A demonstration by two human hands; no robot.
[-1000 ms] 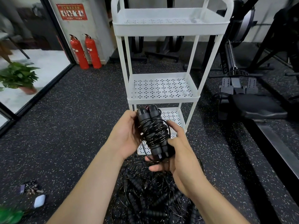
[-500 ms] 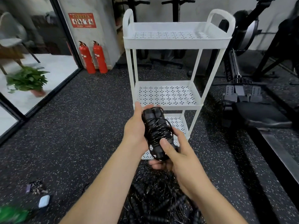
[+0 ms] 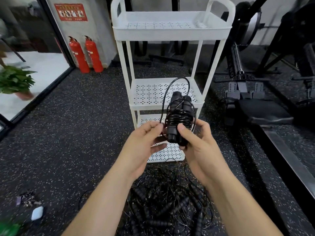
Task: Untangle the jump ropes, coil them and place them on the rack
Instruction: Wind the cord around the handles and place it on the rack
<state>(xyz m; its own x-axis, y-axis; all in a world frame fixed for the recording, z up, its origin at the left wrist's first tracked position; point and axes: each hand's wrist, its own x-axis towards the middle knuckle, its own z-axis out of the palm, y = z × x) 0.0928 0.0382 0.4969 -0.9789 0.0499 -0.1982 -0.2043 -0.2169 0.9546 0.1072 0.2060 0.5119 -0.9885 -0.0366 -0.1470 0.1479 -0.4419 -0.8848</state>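
Gripping the coiled black jump rope (image 3: 179, 116), the right hand (image 3: 196, 145) held on; the left hand (image 3: 144, 143) now pinched its loosened loop (image 3: 181, 78).

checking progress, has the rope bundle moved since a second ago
Yes: the rope bundle rose against the rack, its top now overlapping the middle shelf, not below it.

A black jump rope (image 3: 179, 116), its cord wound round two upright handles with one loop loose above, is held before the white three-shelf rack (image 3: 170, 33). More ropes (image 3: 167, 206) lie tangled on the floor (image 3: 76, 133) below.
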